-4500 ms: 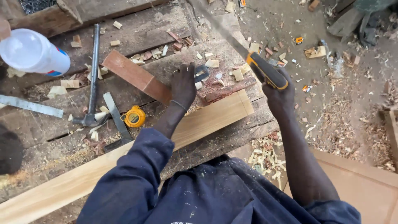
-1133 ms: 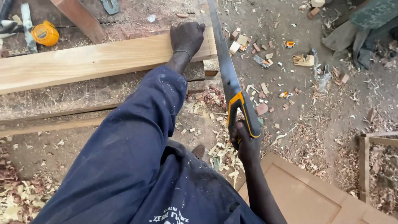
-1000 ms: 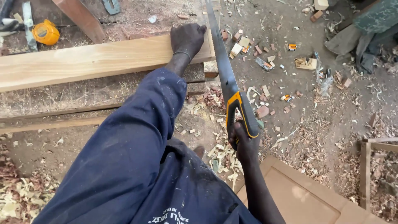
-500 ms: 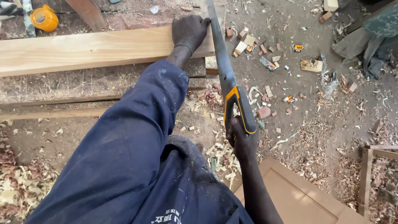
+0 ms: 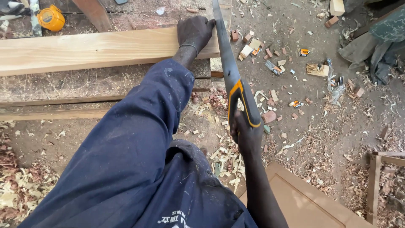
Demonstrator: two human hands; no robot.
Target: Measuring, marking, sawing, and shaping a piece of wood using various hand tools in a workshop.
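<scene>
Tape: round yellow measuring tape (image 5: 50, 17), top-left, behind long pale wooden plank (image 5: 97, 50), apart from it.
Plank: lies flat across rough dark wooden workbench (image 5: 84, 86), runs from left edge to saw blade; right end sits at bench edge.
Brown piece: reddish-brown wooden offcut (image 5: 96, 12), tilted, behind plank, just touching its far edge or close, cannot tell.
Left hand: left hand (image 5: 194, 31) palm-down on right end of plank, fingers spread and pressing flat, thumb side just beside blade; dark blue sleeve (image 5: 139, 126) runs down from it.
Saw: handsaw with grey steel blade and black-and-orange handle (image 5: 234, 80), blade against right end of plank, slanting back toward body.
Right hand: right hand (image 5: 247, 135) fingers wrapped tight round saw handle, below and right of plank end.
Ground: small wood offcuts (image 5: 253, 46) and shavings scattered right of plank.
Panel: brown wooden panel (image 5: 303, 202) on ground, bottom right, well apart from plank.
</scene>
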